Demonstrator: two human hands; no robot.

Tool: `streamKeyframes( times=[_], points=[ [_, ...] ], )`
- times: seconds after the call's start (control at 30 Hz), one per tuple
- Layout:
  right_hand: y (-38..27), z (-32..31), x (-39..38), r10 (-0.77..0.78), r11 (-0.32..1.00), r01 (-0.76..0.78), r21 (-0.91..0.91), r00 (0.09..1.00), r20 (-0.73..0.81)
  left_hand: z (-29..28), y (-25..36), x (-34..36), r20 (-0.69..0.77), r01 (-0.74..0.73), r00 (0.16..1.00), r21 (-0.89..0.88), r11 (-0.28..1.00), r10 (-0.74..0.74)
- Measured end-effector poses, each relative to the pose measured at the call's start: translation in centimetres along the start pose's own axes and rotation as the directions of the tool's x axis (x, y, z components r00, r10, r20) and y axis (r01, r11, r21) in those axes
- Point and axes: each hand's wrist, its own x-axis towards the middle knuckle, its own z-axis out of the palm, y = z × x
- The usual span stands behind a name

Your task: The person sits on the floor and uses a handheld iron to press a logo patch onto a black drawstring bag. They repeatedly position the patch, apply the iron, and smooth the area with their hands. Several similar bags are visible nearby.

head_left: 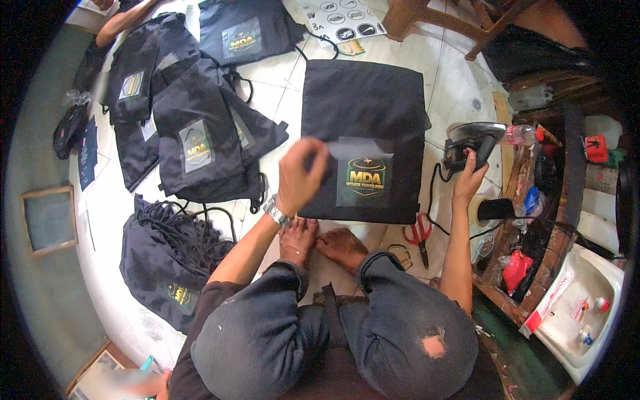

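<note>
A dark drawstring bag (363, 100) lies flat on the white tiled floor in front of my crossed legs, with a gold emblem (365, 180) printed near its lower edge. My left hand (301, 175) pinches the corner of a clear film sheet (357, 148) lifted off the emblem. My right hand (470, 179) grips the handle of a clothes iron (475, 138) that rests just right of the bag.
Red-handled scissors (419, 233) lie by my right knee. A heap of printed dark bags (197, 127) sits to the left, with more bags and black cords (177, 233) nearer. Another person's arm (120, 23) reaches in at top left. A sticker sheet (343, 20) lies at the top.
</note>
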Motion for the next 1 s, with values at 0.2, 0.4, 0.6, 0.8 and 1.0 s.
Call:
streamKeyframes(
  times=[0.2, 0.4, 0.6, 0.8, 1.0],
  points=[
    [2.8, -0.7, -4.1, 0.005, 0.999, -0.004, 0.033, 1.0, -0.027, -4.8, -6.1, 4.4, -0.223, 0.445, 0.793, -0.422, 0.79, -0.566],
    [4.6, -1.2, -6.4, -0.015, 1.0, 0.015, 0.024, 1.0, 0.027, -2.6, -4.9, 0.6, -0.194, -0.151, 0.933, 0.551, 0.821, 0.302],
    [4.9, -1.2, -6.5, -0.005, 1.0, 0.005, -0.01, 1.0, 0.029, 2.6, -0.2, -5.0, 0.568, -0.394, 0.823, 0.548, 0.738, 0.017],
    [4.4, -1.0, -6.6, -0.025, 1.0, 0.025, -0.013, 0.999, 0.038, 1.8, -1.3, -4.8, 0.605, -0.414, 0.796, 0.513, 0.752, 0.026],
    [4.0, -0.8, -6.7, -0.078, 0.997, 0.078, 0.019, 0.997, 0.022, 4.1, 0.9, -4.4, 0.632, -0.445, 0.775, 0.553, 0.705, -0.007]
  ],
)
